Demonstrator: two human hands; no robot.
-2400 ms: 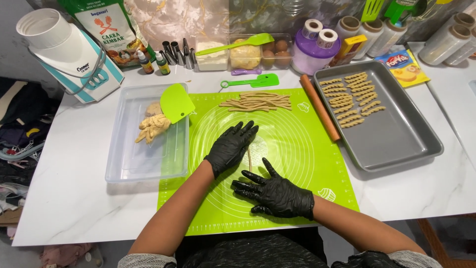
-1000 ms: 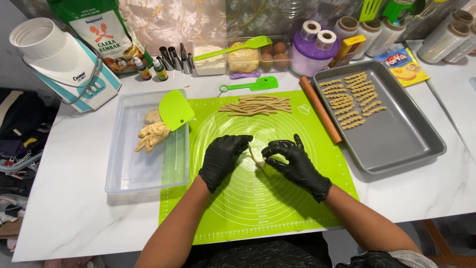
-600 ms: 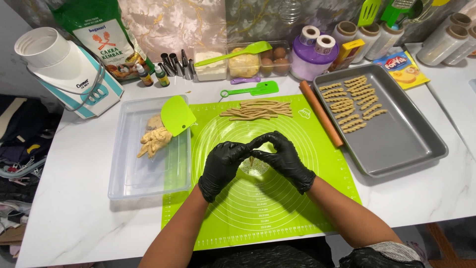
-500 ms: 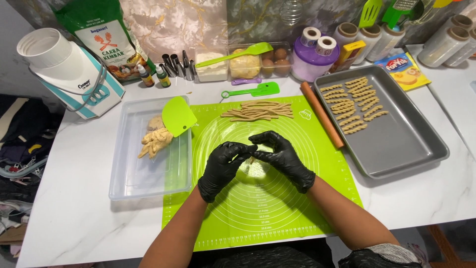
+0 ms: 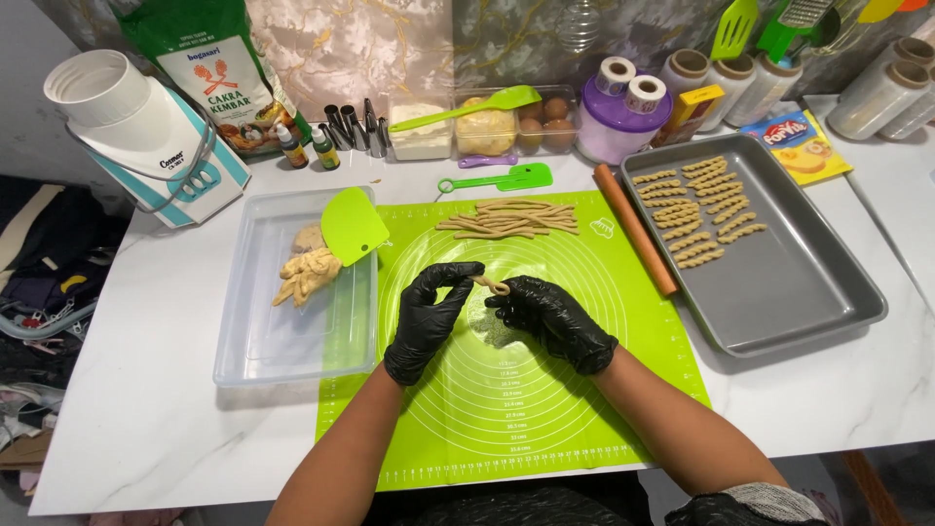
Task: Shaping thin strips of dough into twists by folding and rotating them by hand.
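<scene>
Above the green mat (image 5: pixel 545 409), your hands pinch the dough twist (image 5: pixel 492 284) together; squeezing harder could snap it.

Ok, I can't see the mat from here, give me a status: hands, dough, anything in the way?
Left hand and right hand, black-gloved, both pinching one twisted dough piece above the green mat. Nothing in the way.
</scene>
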